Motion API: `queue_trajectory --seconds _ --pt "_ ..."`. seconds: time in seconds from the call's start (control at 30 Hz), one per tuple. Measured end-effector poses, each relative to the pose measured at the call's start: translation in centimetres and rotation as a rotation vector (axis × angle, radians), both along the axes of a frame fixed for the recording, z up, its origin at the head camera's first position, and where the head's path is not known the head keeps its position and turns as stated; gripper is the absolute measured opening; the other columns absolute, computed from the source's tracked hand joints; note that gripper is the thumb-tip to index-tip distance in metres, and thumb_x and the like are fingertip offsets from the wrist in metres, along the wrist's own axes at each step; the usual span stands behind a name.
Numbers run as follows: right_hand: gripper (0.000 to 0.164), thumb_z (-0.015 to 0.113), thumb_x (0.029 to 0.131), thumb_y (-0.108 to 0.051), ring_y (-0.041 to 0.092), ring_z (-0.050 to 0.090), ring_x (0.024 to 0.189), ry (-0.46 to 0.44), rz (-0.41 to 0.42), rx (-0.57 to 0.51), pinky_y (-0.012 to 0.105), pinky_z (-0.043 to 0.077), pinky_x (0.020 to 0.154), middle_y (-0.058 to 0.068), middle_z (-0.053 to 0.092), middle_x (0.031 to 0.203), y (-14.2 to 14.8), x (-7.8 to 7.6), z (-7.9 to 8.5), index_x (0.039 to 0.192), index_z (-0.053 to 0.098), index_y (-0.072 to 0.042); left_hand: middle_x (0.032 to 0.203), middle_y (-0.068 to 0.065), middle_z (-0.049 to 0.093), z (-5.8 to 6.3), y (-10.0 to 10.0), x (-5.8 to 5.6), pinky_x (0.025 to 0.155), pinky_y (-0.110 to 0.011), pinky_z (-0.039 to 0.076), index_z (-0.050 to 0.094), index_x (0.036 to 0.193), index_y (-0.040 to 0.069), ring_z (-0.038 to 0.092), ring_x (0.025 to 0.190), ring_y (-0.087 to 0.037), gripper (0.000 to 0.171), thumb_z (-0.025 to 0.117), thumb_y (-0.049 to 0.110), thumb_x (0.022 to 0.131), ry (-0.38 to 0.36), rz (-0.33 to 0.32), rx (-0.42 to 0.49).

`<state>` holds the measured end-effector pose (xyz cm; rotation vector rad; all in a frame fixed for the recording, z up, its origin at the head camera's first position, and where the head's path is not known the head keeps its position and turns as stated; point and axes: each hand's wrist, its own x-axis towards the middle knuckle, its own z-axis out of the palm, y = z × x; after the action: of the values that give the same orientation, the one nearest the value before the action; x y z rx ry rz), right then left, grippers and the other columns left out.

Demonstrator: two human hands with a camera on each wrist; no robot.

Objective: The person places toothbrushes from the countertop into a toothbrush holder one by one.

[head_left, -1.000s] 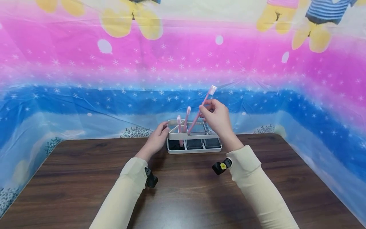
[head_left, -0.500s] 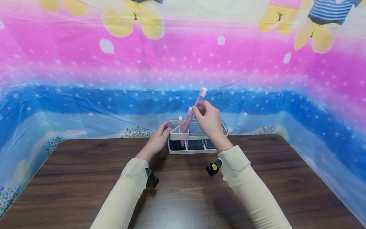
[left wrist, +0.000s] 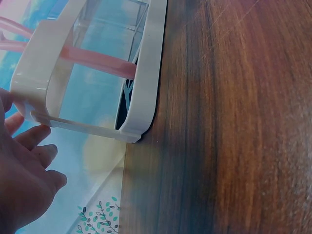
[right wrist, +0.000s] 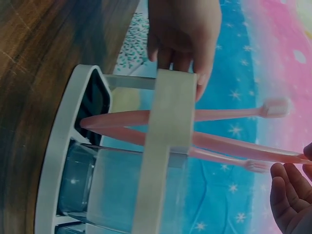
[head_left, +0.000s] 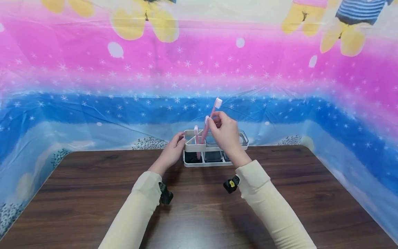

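Note:
In the head view my right hand (head_left: 225, 132) pinches a pink toothbrush (head_left: 213, 110) by its upper handle, bristle head up and leaning right. Its lower part passes through the upper frame of a white two-tier toothbrush holder (head_left: 195, 148); its lower tip is hard to pick out. Two more pink toothbrushes stand in the divided left end, one toothbrush (right wrist: 224, 114) and another toothbrush (right wrist: 219, 157) on either side of the held one in the right wrist view. My left hand (head_left: 170, 152) grips the holder's upper left corner, thumb and fingers about the rim.
Clear cups (right wrist: 119, 187) sit in the holder's other slots, right of the toothbrushes. The holder stands near the back edge of a dark wooden table (head_left: 199, 207). Behind it hangs a pink and blue patterned cloth (head_left: 140, 107).
My right hand has moved left and slightly down with the toothbrush, which now stands steeper among the other two. The toothbrush's head has turned a little. My left hand keeps its place on the holder.

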<state>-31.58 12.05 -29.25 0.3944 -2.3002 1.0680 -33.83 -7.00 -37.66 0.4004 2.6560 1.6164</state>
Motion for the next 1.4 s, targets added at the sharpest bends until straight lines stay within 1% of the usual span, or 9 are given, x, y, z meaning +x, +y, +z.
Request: queue_trajectory --seconds 0.17,0.37,0.57,0.67,0.77,0.93,1.13,1.27,1.4 --pt "0.025 0.059 0.096 -0.02 0.019 0.063 0.07 -0.016 0.021 0.029 0.031 0.056 0.062 0.011 0.07 0.086 -0.3 -0.2 -0.8 0.111 0.064 -0.002 0.153 -0.013 0.034 -0.1 0.0 -0.1 0.113 -0.052 0.029 0.028 0.151 0.016 0.035 0.139 -0.034 0.048 0.032 0.032 0.106 0.004 -0.002 0.002" --pt "0.022 0.06 0.096 -0.018 0.019 0.064 0.07 -0.049 0.03 0.119 0.03 0.056 0.059 0.011 0.07 0.087 -0.7 -0.3 -1.9 0.11 0.064 -0.002 0.153 -0.012 0.034 -0.1 0.1 0.0 0.112 -0.053 0.029 0.028 0.151 0.016 0.035 0.139 -0.034 0.048 0.032 0.033 0.106 0.001 0.002 -0.001" --pt "0.02 0.059 0.096 -0.019 0.02 0.066 0.075 -0.095 0.035 0.184 0.031 0.059 0.065 0.011 0.071 0.091 -1.1 -0.5 -2.8 0.107 0.066 -0.003 0.154 -0.013 0.033 -0.1 0.1 -0.1 0.113 -0.053 0.028 0.028 0.151 0.015 0.034 0.139 -0.034 0.048 0.032 0.031 0.106 0.009 0.009 -0.014" --pt "0.02 0.058 0.096 -0.019 0.02 0.067 0.078 -0.122 0.031 0.209 0.032 0.059 0.068 0.011 0.072 0.094 -1.1 -0.6 -3.2 0.107 0.066 -0.004 0.154 -0.013 0.034 -0.1 0.2 -0.1 0.113 -0.052 0.028 0.028 0.151 0.015 0.034 0.139 -0.034 0.048 0.032 0.031 0.106 0.013 0.012 -0.01" --pt "0.021 0.058 0.096 -0.019 0.02 0.068 0.08 -0.147 0.03 0.215 0.033 0.058 0.07 0.011 0.072 0.096 -1.2 -0.7 -3.6 0.108 0.066 -0.005 0.154 -0.013 0.034 -0.1 0.2 -0.1 0.114 -0.051 0.028 0.029 0.151 0.015 0.034 0.139 -0.033 0.047 0.032 0.031 0.106 0.011 0.011 -0.005" --pt "0.021 0.058 0.096 -0.021 0.018 0.067 0.078 -0.17 0.033 0.219 0.033 0.058 0.069 0.01 0.073 0.094 -1.2 -0.8 -4.0 0.107 0.066 -0.005 0.154 -0.012 0.034 -0.1 0.1 0.0 0.114 -0.051 0.027 0.029 0.151 0.016 0.033 0.14 -0.033 0.048 0.032 0.033 0.106 0.009 0.008 -0.008" --pt "0.024 0.058 0.097 -0.023 0.019 0.066 0.08 -0.211 0.034 0.233 0.032 0.058 0.072 0.01 0.072 0.097 -1.1 -0.7 -4.4 0.109 0.067 -0.005 0.153 -0.014 0.034 0.0 0.1 0.1 0.113 -0.053 0.028 0.028 0.151 0.015 0.033 0.139 -0.034 0.048 0.033 0.03 0.106 0.011 0.003 -0.004" --pt "0.024 0.058 0.097 -0.023 0.02 0.066 0.083 -0.219 0.039 0.233 0.032 0.058 0.075 0.01 0.072 0.1 -1.1 -0.7 -4.5 0.11 0.067 -0.006 0.154 -0.014 0.034 -0.1 0.0 0.1 0.113 -0.053 0.028 0.028 0.151 0.014 0.033 0.14 -0.035 0.048 0.033 0.029 0.106 0.012 0.002 -0.005" --pt "0.023 0.059 0.096 -0.024 0.019 0.065 0.082 -0.225 0.044 0.24 0.032 0.058 0.074 0.009 0.072 0.1 -1.1 -0.7 -4.6 0.109 0.067 -0.007 0.154 -0.013 0.034 -0.2 -0.1 0.1 0.114 -0.052 0.027 0.028 0.151 0.015 0.033 0.14 -0.034 0.048 0.032 0.031 0.106 0.009 0.007 -0.006"
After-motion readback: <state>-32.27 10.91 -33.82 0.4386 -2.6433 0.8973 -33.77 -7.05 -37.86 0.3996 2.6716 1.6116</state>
